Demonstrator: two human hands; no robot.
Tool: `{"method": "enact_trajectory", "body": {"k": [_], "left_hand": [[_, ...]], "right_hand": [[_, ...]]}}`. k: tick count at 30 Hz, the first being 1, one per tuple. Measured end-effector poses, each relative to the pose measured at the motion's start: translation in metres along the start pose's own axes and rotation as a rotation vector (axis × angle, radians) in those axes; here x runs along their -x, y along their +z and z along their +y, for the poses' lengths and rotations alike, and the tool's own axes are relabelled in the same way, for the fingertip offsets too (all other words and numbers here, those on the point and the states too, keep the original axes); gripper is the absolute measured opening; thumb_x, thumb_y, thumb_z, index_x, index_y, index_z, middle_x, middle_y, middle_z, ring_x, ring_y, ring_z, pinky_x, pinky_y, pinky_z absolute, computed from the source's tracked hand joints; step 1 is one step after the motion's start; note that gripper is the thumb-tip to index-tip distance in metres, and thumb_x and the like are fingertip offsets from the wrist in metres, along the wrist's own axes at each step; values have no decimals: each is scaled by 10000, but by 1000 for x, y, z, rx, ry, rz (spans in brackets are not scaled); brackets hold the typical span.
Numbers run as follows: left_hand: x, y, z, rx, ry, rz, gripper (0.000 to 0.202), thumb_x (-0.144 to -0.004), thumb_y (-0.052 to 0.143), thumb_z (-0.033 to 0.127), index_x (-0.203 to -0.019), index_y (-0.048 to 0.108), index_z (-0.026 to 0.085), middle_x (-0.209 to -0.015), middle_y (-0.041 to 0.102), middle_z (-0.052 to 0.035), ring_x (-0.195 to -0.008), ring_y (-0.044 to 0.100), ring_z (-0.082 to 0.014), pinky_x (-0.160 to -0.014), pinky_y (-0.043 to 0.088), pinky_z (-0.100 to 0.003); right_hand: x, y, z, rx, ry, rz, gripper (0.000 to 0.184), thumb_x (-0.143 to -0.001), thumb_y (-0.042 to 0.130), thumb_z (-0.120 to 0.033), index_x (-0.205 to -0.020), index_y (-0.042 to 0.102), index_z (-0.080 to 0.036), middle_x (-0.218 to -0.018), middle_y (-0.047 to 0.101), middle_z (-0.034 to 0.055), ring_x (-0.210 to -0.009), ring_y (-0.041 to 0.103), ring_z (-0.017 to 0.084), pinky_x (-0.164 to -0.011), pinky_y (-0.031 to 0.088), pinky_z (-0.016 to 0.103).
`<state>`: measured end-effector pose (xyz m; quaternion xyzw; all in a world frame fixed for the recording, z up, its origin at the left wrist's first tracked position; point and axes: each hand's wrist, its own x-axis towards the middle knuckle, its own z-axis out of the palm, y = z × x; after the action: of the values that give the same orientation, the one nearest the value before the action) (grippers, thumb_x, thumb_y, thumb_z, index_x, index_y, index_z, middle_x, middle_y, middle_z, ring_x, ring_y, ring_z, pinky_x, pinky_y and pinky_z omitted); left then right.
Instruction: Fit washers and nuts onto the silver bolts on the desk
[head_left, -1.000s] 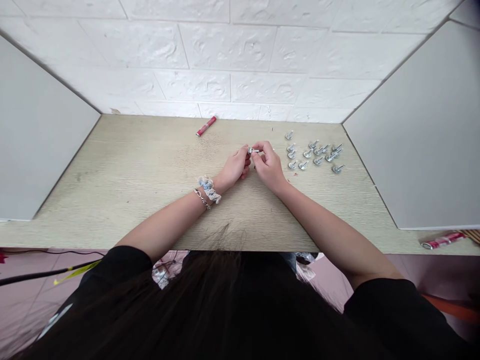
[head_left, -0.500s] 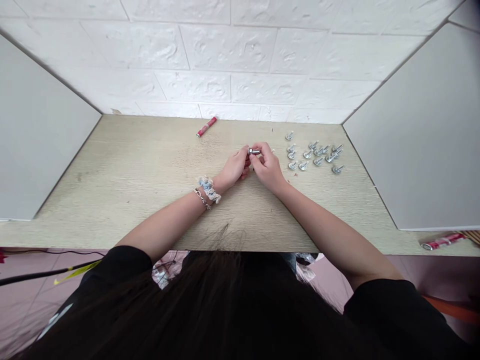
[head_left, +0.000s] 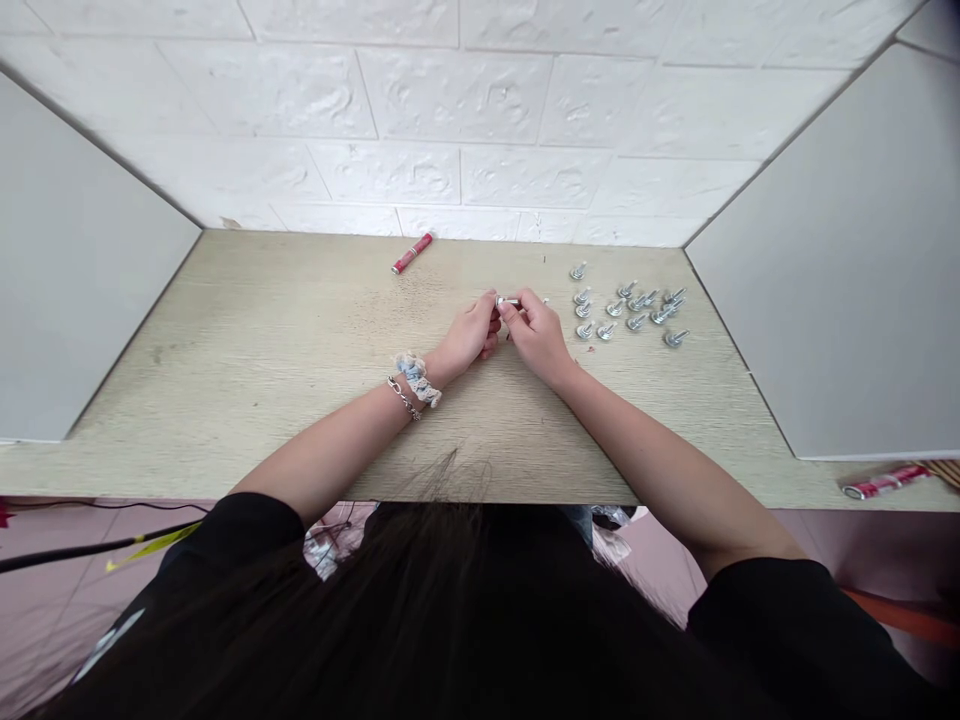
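A small shiny metal bolt (head_left: 510, 301) lies level between my two hands, above the middle of the tabletop. My left hand (head_left: 471, 333) is closed around its left end, with the fingers curled and partly hidden. At the other end, my right hand (head_left: 536, 335) pinches the shank between thumb and fingers. The bolt's head is mostly covered by my fingers. A little to the right of my right hand, several similar metal bolts with round bases (head_left: 636, 303) stand or lean on the table.
A red tube (head_left: 412, 254) lies near the back wall, with brown specks in front of it. Another red tube (head_left: 885, 483) rests at the front right edge. White panels (head_left: 847, 260) border the table at both sides, and a white brick-patterned wall (head_left: 465, 100) rises behind.
My right thumb and fingers have shifted slightly on the bolt, covering more of its head. My left hand stays nearly still, and the loose bolts have not moved.
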<state>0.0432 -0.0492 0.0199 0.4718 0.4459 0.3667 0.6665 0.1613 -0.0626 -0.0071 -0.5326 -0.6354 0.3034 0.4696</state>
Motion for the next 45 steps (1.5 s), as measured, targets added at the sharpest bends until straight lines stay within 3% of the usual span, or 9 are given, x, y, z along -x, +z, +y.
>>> {"method": "enact_trajectory", "body": {"k": [3,8,15,27,45], "left_hand": [[0,0,-1,6,-7,0,352,-961,302,354,-645,298,199,-521,220,77,-328,243,-36,-326,198,-179],[0,0,-2,-21,21,-8,342,-961,301,353,-662,334,192,-528,265,69,-338,275,-37,-331,211,-179],[1,2,0,-44,19,10,347,-974,284,334,-659,326,192,-526,267,71,-337,270,-33,-335,207,-177],[3,2,1,-83,25,5,366,-979,280,330,-645,327,189,-528,254,68,-335,278,-37,-319,211,-187],[2,1,-2,-122,40,-5,375,-983,293,333,-650,365,178,-545,308,59,-352,296,-31,-337,214,-188]], "right_hand": [[1,0,-2,13,11,30,250,-888,467,-420,-769,441,-202,-679,487,-25,-617,464,100,-631,383,262],[2,0,-5,-15,17,32,130,-860,502,-329,-897,462,-211,-822,547,-23,-546,406,64,-574,366,240],[1,-1,-4,-24,-7,2,112,-864,481,-319,-892,484,-211,-848,564,-16,-580,429,72,-606,387,248],[-1,-2,-2,-52,33,-18,152,-861,471,-348,-804,469,-207,-694,490,-33,-616,458,100,-638,369,269],[-1,-2,-2,-46,39,-29,184,-874,452,-345,-753,439,-208,-652,454,-37,-612,452,97,-635,379,260]]}}
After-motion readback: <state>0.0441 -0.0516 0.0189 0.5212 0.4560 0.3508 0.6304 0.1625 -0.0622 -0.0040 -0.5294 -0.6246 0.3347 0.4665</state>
